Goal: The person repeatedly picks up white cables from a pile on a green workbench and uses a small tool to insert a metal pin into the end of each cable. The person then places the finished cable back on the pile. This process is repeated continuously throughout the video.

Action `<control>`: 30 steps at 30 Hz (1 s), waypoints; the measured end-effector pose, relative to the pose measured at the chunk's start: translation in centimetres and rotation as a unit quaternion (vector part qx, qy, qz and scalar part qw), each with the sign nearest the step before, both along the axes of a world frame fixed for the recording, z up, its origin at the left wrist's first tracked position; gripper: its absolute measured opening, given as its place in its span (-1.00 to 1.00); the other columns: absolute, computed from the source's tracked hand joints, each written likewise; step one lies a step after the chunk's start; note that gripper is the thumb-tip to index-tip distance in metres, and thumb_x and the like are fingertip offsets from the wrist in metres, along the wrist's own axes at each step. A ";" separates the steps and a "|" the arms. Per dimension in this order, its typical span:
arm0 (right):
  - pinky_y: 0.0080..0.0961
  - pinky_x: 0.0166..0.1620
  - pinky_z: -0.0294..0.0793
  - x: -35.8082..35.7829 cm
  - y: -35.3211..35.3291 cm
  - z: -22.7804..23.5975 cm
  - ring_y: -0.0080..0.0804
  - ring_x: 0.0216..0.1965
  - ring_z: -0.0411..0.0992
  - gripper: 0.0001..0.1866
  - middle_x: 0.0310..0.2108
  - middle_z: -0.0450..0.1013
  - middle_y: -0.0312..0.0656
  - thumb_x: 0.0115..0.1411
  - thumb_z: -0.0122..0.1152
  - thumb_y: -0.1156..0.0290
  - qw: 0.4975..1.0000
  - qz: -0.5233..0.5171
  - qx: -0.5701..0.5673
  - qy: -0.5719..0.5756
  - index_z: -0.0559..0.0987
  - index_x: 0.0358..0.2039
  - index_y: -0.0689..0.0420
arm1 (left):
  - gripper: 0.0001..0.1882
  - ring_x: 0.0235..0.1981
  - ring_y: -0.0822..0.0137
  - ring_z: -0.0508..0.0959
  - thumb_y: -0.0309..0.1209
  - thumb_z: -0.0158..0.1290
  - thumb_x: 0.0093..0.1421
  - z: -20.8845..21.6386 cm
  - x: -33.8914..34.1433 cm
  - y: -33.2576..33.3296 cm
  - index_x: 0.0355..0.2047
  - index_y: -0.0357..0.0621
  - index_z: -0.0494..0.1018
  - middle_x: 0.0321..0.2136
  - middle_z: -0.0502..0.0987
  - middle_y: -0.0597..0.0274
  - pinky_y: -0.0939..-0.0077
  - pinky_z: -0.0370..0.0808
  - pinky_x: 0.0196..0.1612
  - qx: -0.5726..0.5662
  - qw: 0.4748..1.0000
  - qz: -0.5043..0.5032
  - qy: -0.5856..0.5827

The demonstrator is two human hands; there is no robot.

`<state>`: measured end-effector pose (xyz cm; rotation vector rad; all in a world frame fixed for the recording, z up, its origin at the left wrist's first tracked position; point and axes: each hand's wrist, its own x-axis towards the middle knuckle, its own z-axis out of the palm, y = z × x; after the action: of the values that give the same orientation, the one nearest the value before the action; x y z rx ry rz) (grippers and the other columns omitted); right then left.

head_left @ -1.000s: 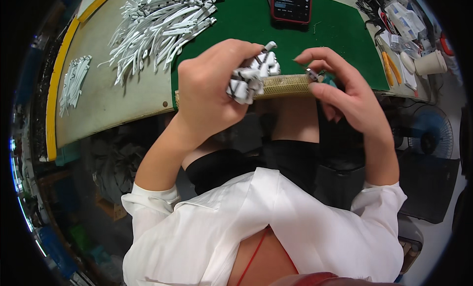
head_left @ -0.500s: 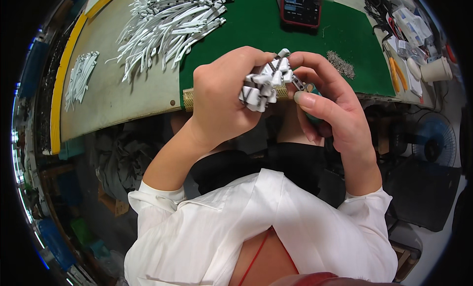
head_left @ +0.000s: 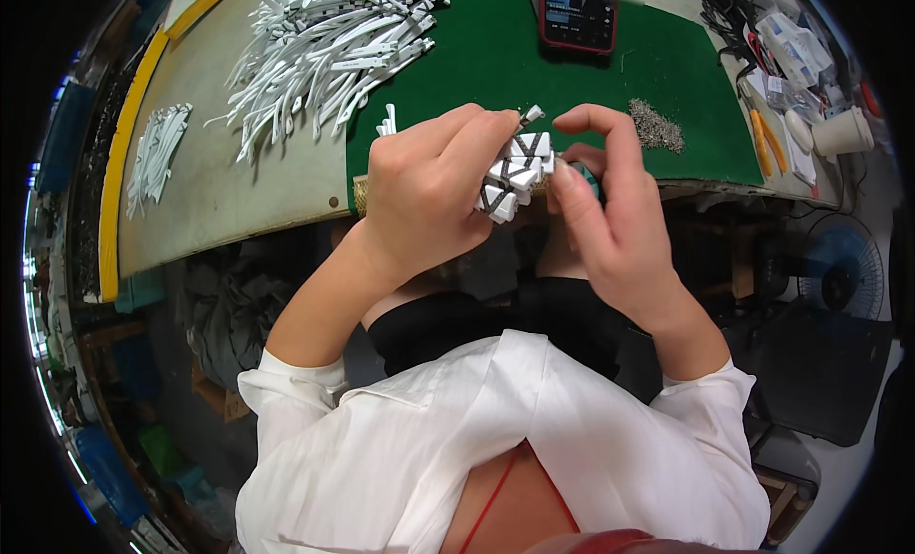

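White strips (head_left: 522, 173) are filling our left grip (head_left: 424, 187); our right grip (head_left: 620, 206), holding a green object (head_left: 585, 180), is apparently tending them, requiring steadiness.

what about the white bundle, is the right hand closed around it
No, the left hand is closed around the bundle of white strips, while the right hand holds a mostly hidden green object.

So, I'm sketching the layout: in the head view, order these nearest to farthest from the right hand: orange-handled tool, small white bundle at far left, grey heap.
From the right hand:
1. Grey heap, just beyond, on the green mat.
2. Orange-handled tool, off to the right.
3. Small white bundle, far left.
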<state>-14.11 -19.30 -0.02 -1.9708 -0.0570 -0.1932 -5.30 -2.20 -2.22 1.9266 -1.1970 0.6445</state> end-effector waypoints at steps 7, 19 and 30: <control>-0.36 -0.45 0.44 1.1 1.1 -1.7 -0.14 -0.54 0.49 -0.31 -0.44 0.49 -0.05 0.09 0.31 0.45 0.942 -0.030 -0.294 -0.160 0.25 0.23 0.18 | -0.61 -0.50 0.11 0.59 -0.60 0.22 -0.16 0.3 1.3 1.4 -0.24 -0.20 0.47 -0.47 0.56 0.12 0.37 0.47 -0.49 0.073 0.990 0.119 -0.010; -0.35 -0.39 0.49 -0.3 -3.2 -2.0 -0.09 -0.48 0.54 -0.42 -0.40 0.50 0.02 0.12 0.29 0.43 0.980 -0.035 -0.191 -0.031 0.34 0.15 0.16 | -0.89 -0.47 -0.04 0.59 -0.53 0.09 -0.04 3.7 17.1 2.8 -0.48 -0.31 0.57 -0.52 0.58 -0.05 0.12 0.54 -0.38 0.342 0.910 0.188 -0.140; -0.36 -0.33 0.48 -1.0 -7.0 -1.7 -0.12 -0.46 0.53 -0.48 -0.43 0.49 -0.02 0.12 0.24 0.45 0.976 -0.105 -0.189 -0.007 0.36 0.11 0.13 | -0.81 -0.28 -0.03 0.60 -0.54 0.09 -0.03 3.6 18.7 0.8 -0.35 -0.20 0.57 -0.31 0.58 0.00 0.15 0.55 -0.19 0.385 0.909 0.108 -0.114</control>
<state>-15.10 -26.31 -1.70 -2.3565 0.1146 -0.3559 13.39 -1.38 1.37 2.7317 -1.5506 0.5640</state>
